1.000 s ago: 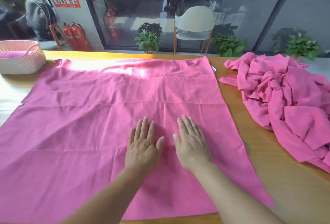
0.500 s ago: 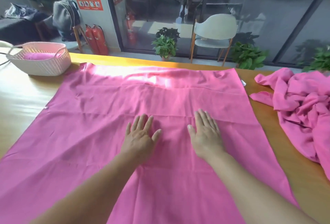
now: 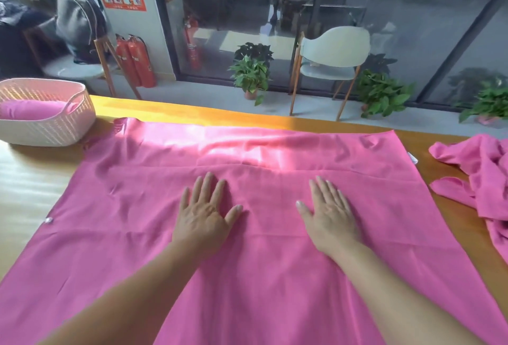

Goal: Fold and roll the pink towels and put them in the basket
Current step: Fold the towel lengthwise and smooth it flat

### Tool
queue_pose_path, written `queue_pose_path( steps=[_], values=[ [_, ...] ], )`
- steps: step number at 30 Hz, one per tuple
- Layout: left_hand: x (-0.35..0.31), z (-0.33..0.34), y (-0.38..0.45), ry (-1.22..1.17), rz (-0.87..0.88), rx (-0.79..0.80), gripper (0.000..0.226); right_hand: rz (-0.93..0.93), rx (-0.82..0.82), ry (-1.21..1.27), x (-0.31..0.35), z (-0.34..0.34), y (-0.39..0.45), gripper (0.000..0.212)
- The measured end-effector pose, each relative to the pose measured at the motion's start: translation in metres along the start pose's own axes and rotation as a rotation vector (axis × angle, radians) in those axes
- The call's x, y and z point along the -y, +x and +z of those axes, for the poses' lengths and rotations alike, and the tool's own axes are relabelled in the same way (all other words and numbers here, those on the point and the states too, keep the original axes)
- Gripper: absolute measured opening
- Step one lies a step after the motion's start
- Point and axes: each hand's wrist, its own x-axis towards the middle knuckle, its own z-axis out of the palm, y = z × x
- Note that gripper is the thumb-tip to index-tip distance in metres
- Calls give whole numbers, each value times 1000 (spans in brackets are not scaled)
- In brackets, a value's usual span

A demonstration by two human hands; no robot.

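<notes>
Smoothing a pink towel [image 3: 275,276] spread flat over a wooden table [image 3: 33,188], both hands palm down on the cloth. Left hand [image 3: 204,215] pressed flat near the towel's middle, fingers straight and slightly fanned, thumb angled out. Right hand [image 3: 328,214] flat as well, just right of the middle, fingers straight and close together, thumb pointing inward. Neither hand pinching or gripping cloth; a bare strip of towel between them. Likely pressing out creases so the towel lies even before the first fold, judging by faint wrinkles near its far edge.

Towel covering most of the table, reaching from the near edge almost to the far edge, underneath and all around both hands. Far left corner of the towel lying just beside a white woven basket [image 3: 55,127], which stands at the far left corner of the table. Inside the basket, one rolled pink towel [image 3: 30,109], so at least one appears finished.

At the right edge of the table, a crumpled heap of more pink towels [image 3: 483,180], apart from the spread towel and probably waiting their turn.

Beyond the table: a pale chair [image 3: 334,55], potted green plants [image 3: 251,72] along a glass wall, and red fire extinguishers [image 3: 136,60] on the floor.
</notes>
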Motion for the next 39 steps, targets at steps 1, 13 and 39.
queue_pose_path(
  steps=[1, 13, 39],
  values=[
    [-5, -1, 11, -19, 64, 8, 84, -58, -24, 35, 17, 0, 11, 67],
    [55, -11, 87, 52, 27, -7, 82, 112, 24, -59, 7, 0, 78, 70],
    [16, -47, 219, -10, 216, 0, 41, -244, -167, 17, 35, -34, 212, 25]
  ],
)
